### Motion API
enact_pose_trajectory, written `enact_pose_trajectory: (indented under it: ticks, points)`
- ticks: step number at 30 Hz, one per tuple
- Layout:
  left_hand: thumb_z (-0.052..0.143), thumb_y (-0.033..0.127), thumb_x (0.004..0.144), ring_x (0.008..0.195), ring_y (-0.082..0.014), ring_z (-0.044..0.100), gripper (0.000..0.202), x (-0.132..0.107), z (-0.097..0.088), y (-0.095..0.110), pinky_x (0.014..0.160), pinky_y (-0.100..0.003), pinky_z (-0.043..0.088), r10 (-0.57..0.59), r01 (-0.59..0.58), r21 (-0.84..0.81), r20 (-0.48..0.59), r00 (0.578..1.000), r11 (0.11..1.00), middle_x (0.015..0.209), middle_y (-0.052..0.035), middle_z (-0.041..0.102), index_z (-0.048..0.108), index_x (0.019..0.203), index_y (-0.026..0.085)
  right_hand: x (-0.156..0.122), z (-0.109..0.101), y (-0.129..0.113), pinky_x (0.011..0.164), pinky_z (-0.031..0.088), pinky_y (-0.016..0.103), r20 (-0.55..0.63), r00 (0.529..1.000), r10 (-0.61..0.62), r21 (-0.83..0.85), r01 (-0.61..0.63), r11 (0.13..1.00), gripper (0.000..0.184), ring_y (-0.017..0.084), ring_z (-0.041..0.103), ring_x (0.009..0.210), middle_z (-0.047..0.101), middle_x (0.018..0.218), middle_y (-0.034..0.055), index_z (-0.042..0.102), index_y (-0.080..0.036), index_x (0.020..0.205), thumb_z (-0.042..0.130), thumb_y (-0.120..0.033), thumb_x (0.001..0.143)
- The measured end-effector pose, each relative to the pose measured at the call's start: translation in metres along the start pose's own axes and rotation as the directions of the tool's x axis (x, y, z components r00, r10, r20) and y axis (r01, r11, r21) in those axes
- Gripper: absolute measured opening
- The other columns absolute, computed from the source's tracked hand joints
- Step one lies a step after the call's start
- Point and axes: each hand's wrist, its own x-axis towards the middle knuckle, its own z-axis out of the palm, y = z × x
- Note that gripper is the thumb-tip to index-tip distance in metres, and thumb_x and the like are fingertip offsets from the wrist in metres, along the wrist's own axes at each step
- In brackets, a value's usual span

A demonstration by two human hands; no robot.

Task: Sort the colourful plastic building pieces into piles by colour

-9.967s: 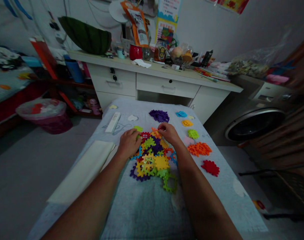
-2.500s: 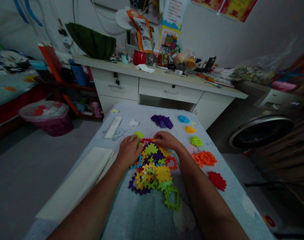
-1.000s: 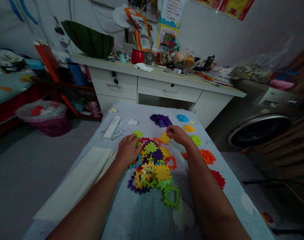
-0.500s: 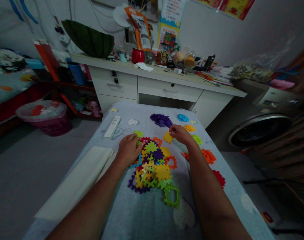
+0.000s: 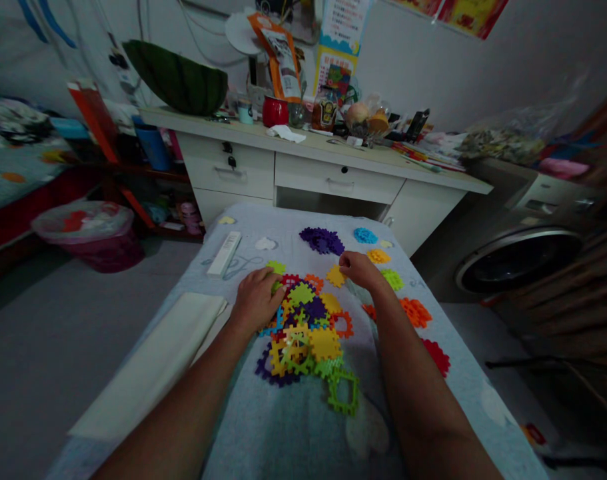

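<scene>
My left hand [image 5: 257, 300] lies on the left side of a mixed pile of toothed plastic puzzle pieces, its thumb and fingers closed about a lime-green piece [image 5: 276, 287] that is mostly covered. Beyond the pile, the fingers of my right hand [image 5: 357, 268] are curled and pressed together, and what they hold, if anything, is hidden. Just left of those fingertips is a yellow piece [image 5: 335, 275]; whether they touch it I cannot tell. In the pile are a purple piece [image 5: 314, 309], a yellow square [image 5: 325, 344] and a green frame [image 5: 344, 393].
Sorted purple pieces [image 5: 321, 240], blue pieces [image 5: 366, 235], orange pieces [image 5: 416, 312] and red pieces [image 5: 437, 358] lie along the far and right sides of the cloth-covered table [image 5: 293, 440]. A white box [image 5: 224, 255] and folded white sheet [image 5: 153, 360] lie left. A cluttered desk [image 5: 333, 150] stands behind.
My right hand has shifted very slightly and its fingers have curled in more. My left hand and the pieces look unmoved.
</scene>
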Motion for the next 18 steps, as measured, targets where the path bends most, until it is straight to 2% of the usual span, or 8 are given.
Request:
enact_pose_trajectory:
  ticks: [18]
  points:
    - [0.046,0.04,0.09,0.117,-0.0265,0.054,0.031,-0.0002,0.0005,-0.0001,0.102,-0.043,0.042,-0.002,0.002,-0.003,-0.011,1.0,1.0,0.126,-0.0079,0.062,0.068,0.104,0.023,-0.0018,-0.0022,-0.0051,0.059,0.031,0.024,0.001,1.0,0.015,0.026,-0.015,1.0,0.014,0.013,0.052,0.067,0.066,0.077,0.0032,0.065,-0.016,0.08,0.056,-0.007,0.075]
